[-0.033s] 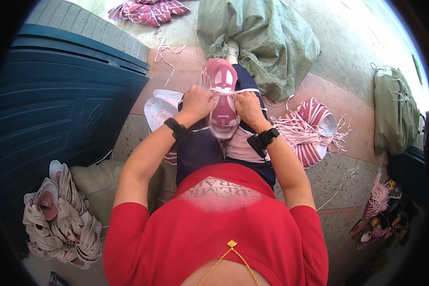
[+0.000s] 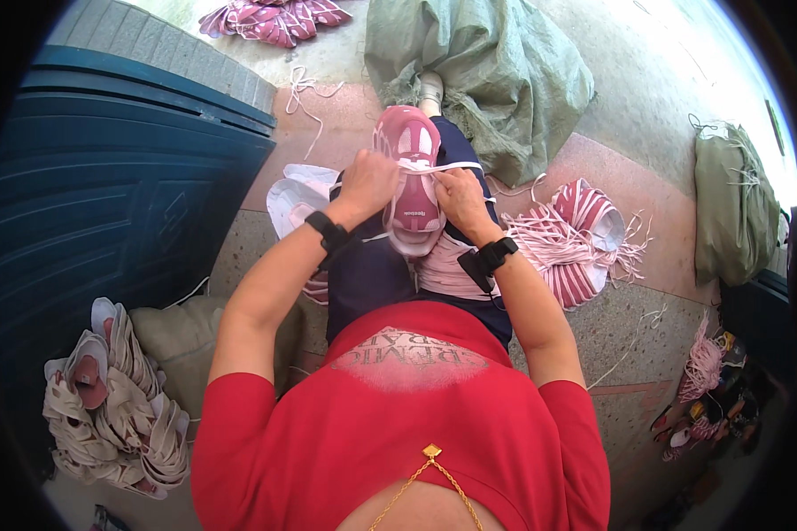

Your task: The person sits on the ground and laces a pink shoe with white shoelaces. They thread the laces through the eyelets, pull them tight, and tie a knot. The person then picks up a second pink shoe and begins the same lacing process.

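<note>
A pink-and-white shoe upper (image 2: 419, 209) rests over my knees, its toe pointing away from me. A white shoelace (image 2: 444, 167) runs across its front, with a length stretching out to the right above my right hand. My left hand (image 2: 369, 183) is closed at the left edge of the upper, pinching the lace; its fingertips are partly hidden and slightly blurred. On the other side my right hand (image 2: 461, 199) is closed, thumb and fingers pressed on the lace beside the upper. Both wrists wear black bands.
Pink striped uppers with loose laces (image 2: 576, 243) lie to my right, white-and-pink ones (image 2: 294, 202) by my left knee. A green sack (image 2: 496, 80) spreads ahead; another sack (image 2: 733, 208) stands far right. Stacked beige uppers (image 2: 119, 403) sit low left, near a blue door (image 2: 124, 186).
My left hand has risen slightly, away from me, at the upper's left edge. My right hand stays nearly in place.
</note>
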A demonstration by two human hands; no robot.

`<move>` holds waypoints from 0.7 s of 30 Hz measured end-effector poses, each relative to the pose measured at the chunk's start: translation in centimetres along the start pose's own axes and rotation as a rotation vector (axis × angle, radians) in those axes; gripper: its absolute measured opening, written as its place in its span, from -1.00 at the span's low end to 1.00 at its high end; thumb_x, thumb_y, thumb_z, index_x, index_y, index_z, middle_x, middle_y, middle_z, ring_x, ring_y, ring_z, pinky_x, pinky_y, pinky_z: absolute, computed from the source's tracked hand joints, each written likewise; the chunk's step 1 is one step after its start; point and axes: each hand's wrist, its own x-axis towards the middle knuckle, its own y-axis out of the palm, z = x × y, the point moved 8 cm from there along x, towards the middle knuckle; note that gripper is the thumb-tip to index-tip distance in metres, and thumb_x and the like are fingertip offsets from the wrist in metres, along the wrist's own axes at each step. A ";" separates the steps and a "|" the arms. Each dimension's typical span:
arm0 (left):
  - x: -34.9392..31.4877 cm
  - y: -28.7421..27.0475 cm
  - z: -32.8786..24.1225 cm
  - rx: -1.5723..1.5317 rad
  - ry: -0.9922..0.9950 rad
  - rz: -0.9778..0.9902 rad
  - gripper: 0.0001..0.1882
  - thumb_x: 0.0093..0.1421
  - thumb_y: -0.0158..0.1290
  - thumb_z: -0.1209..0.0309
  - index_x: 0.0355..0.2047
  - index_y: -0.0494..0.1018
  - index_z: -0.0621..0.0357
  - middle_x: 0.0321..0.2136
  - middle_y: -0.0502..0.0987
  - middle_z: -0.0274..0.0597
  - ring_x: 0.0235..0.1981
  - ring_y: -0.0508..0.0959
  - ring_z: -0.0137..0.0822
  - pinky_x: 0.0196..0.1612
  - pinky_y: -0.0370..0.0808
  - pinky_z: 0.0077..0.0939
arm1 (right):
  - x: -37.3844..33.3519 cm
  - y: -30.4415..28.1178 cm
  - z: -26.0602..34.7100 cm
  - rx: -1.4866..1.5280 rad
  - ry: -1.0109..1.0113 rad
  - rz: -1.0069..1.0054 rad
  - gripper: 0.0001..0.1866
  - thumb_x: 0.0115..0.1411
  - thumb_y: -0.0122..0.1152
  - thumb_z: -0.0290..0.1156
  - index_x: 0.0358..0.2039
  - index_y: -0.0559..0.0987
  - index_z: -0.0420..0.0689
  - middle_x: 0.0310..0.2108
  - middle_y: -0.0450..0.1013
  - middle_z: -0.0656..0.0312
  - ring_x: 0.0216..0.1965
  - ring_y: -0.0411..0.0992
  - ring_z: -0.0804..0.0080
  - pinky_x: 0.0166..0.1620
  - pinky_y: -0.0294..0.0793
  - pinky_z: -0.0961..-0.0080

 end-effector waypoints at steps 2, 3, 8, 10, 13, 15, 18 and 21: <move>2.9 0.5 -0.6 -0.082 -0.018 0.060 -0.78 0.10 -0.09 0.42 -0.34 0.52 0.22 -0.44 0.52 0.08 -0.34 0.50 0.10 -0.25 0.41 -0.09 | -0.7 0.2 -0.6 0.060 0.090 -0.052 -0.77 0.05 0.10 -0.39 -0.29 0.60 -0.18 -0.36 0.49 0.06 -0.27 0.42 0.09 -0.18 0.41 0.26; 4.3 1.5 -1.1 -0.151 0.053 0.067 -0.76 0.08 -0.07 0.42 -0.29 0.50 0.24 -0.43 0.53 0.08 -0.34 0.51 0.10 -0.24 0.42 -0.11 | -0.8 0.0 -0.5 0.086 0.125 -0.078 -0.77 0.05 0.12 -0.39 -0.29 0.60 -0.18 -0.35 0.50 0.07 -0.28 0.43 0.11 -0.18 0.41 0.28; 8.8 7.8 -2.8 -0.189 0.133 0.490 -0.46 -0.07 0.09 0.46 -0.02 0.37 0.39 -0.48 0.56 0.04 -0.47 0.57 -0.07 -0.39 0.48 -0.29 | -1.2 -0.8 1.1 0.133 0.132 -0.158 -0.86 0.01 0.15 -0.46 -0.37 0.55 -0.16 -0.46 0.47 0.15 -0.34 0.44 0.17 -0.26 0.42 0.30; 8.7 8.6 -3.3 -0.379 -0.009 0.642 -0.33 -0.14 0.12 0.52 0.06 0.27 0.44 -0.54 0.54 -0.03 -0.57 0.54 -0.22 -0.52 0.44 -0.41 | -1.1 -0.6 1.6 0.054 0.018 -0.144 -0.88 0.01 0.14 -0.45 -0.38 0.54 -0.12 -0.47 0.45 0.19 -0.33 0.42 0.21 -0.27 0.39 0.29; 8.1 5.8 -3.1 -0.665 -0.270 0.692 -0.26 -0.14 0.10 0.62 0.13 0.17 0.46 -0.63 0.49 -0.14 -0.73 0.43 -0.49 -0.74 0.27 -0.64 | -0.1 -1.1 4.9 -0.343 -0.199 0.037 -0.88 0.02 0.09 -0.42 -0.39 0.55 -0.03 -0.46 0.41 0.27 -0.29 0.37 0.31 -0.24 0.30 0.33; 7.8 3.4 -2.2 -0.857 -0.404 0.609 -0.29 -0.12 0.11 0.60 0.12 0.20 0.43 -0.63 0.49 -0.17 -0.76 0.40 -0.52 -0.77 0.23 -0.67 | 0.6 -1.3 5.6 -0.497 -0.249 0.092 -0.87 0.03 0.05 -0.40 -0.38 0.52 0.00 -0.43 0.36 0.31 -0.25 0.32 0.38 -0.18 0.21 0.36; 6.9 2.4 -0.2 -1.147 -0.475 0.575 -0.69 0.00 0.10 0.60 -0.18 0.44 0.36 -0.62 0.49 -0.19 -0.79 0.35 -0.57 -0.79 0.20 -0.70 | 1.1 -2.6 7.0 -0.413 -0.388 -0.019 -0.89 0.03 0.00 -0.48 -0.42 0.49 -0.05 -0.39 0.35 0.27 -0.25 0.32 0.36 -0.07 0.20 0.32; 6.6 3.2 -0.5 -1.190 -0.517 0.592 -0.87 0.00 0.08 0.63 -0.38 0.48 0.30 -0.63 0.49 -0.19 -0.81 0.32 -0.59 -0.83 0.13 -0.71 | 2.3 -9.5 9.2 -0.109 -0.342 -0.215 -0.83 0.07 -0.07 -0.56 -0.36 0.49 -0.07 -0.31 0.38 0.23 -0.20 0.35 0.38 0.00 0.22 0.22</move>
